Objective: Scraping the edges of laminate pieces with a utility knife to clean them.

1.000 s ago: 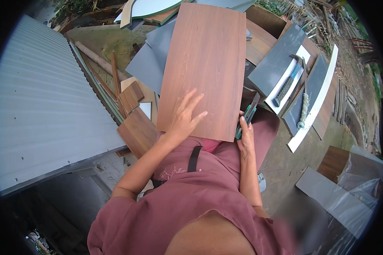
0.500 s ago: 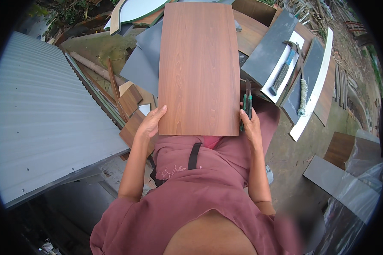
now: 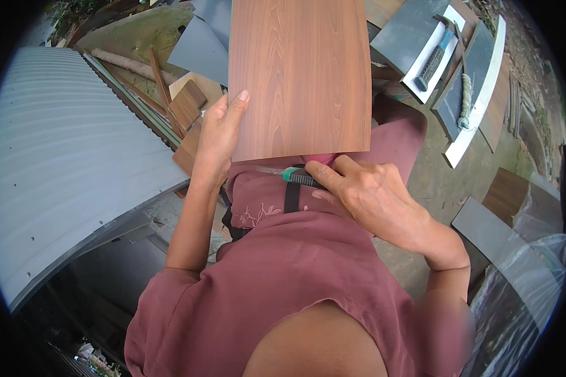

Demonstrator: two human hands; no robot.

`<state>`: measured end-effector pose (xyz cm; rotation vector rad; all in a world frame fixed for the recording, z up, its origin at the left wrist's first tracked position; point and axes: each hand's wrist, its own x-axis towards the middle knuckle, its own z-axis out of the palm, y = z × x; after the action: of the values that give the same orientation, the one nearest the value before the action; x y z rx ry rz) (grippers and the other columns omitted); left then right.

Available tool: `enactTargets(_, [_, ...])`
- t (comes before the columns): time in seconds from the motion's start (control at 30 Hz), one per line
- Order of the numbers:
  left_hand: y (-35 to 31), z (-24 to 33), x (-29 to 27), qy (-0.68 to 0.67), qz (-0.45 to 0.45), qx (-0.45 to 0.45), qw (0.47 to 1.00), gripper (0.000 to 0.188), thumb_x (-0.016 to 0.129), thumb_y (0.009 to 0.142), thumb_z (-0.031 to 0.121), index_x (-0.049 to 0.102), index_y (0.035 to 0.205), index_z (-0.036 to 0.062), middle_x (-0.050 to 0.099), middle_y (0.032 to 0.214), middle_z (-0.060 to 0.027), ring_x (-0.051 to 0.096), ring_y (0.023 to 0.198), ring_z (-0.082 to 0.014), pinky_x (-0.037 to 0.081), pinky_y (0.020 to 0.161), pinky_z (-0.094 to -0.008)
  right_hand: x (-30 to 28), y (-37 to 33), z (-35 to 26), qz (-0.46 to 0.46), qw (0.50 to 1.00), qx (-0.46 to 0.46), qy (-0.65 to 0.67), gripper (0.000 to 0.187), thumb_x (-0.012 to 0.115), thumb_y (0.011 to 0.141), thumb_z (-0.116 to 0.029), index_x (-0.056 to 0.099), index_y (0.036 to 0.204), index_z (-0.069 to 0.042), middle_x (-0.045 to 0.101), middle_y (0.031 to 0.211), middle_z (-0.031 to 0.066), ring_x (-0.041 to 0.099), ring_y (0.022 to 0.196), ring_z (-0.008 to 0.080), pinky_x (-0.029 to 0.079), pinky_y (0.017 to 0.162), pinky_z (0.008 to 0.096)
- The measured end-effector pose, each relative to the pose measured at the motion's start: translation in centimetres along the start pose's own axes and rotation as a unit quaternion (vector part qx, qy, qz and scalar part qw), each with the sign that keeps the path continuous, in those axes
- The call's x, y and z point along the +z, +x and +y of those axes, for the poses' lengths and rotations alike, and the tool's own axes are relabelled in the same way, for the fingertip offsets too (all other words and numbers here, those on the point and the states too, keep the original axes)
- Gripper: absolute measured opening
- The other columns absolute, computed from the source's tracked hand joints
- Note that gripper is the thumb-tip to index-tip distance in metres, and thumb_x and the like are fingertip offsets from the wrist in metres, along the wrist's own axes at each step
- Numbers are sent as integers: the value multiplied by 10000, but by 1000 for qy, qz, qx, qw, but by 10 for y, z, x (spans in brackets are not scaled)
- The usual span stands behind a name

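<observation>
A brown wood-grain board lies in front of me, its near edge above my lap and its far end cut off by the picture's top. My left hand grips its left edge near the close corner, thumb on the top face. In my right hand is a green and black utility knife, fingers wrapped round the handle. Its blade is out and points left, just below the board's near edge. Whether the blade touches the board I cannot tell.
At the upper right a hammer and a tool with a cord-wrapped handle lie on stacked panels. A long white strip rests beside them. Corrugated metal sheet fills the left. Plastic-wrapped boards stand at right.
My right hand has left the board's right edge and swung in below its near edge, turning the knife from upright to pointing left. The board sits higher in view; my left hand still holds it.
</observation>
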<state>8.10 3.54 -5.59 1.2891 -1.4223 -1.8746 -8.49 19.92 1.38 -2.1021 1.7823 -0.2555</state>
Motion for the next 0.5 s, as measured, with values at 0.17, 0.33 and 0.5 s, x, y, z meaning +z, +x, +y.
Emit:
enactTargets(0.17, [-2, 1, 4, 11, 14, 30, 999, 419, 512, 930, 300, 540, 1140, -61, 606, 1007, -79, 543, 927, -99, 421, 840, -247, -4, 14, -15, 12, 998, -8, -57, 323, 638, 813, -224, 567, 1108, -112, 557, 720, 63, 598, 621, 178, 468, 496, 294])
enactTargets(0.33, [-6, 7, 0, 22, 18, 32, 999, 441, 532, 919, 319, 532, 1160, -51, 601, 1045, -92, 549, 952, -112, 417, 855, -249, -7, 6, 5, 36, 996, -37, -78, 349, 624, 714, -63, 569, 1059, -54, 525, 654, 81, 608, 523, 185, 437, 399, 273])
enactTargets(0.5, [0, 9, -3, 28, 7, 14, 999, 461, 550, 912, 324, 523, 1188, -45, 604, 1082, -98, 569, 975, -125, 423, 865, -248, -8, -24, 37, -45, 982, 33, -183, 328, 583, 714, -30, 564, 1037, -84, 507, 659, 68, 599, 539, 192, 444, 422, 299])
